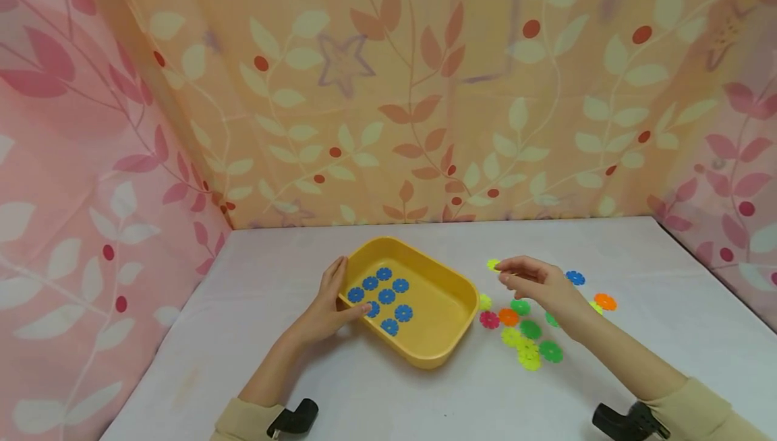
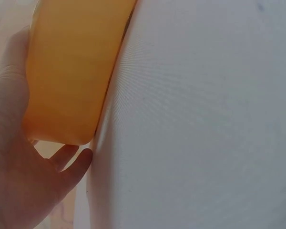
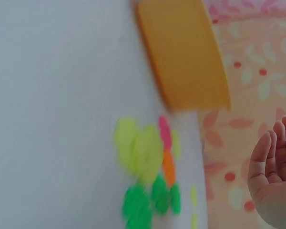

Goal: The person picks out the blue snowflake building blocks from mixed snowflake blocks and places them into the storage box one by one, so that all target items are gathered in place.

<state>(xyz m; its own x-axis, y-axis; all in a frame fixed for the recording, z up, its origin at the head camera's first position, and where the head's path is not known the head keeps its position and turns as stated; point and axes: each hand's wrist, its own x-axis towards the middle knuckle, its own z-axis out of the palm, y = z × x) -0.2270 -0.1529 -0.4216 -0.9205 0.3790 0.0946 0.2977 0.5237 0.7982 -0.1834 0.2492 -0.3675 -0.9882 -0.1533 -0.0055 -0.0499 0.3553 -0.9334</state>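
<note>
A yellow plastic tray stands at an angle on the white table, with several blue flower-shaped discs lying flat inside, toward its left end. My left hand grips the tray's left end, thumb over the rim and fingers along the outer wall. To the right of the tray, my right hand hovers over scattered discs, its fingers loosely bent and nothing seen in them. Below it lie a green disc, an orange disc and a pink disc. One blue disc lies beyond that hand.
Overlapping yellow discs lie nearest me in the loose group, beside another green disc. A second orange disc lies farther right. Patterned cloth hangs behind the white table and along both sides.
</note>
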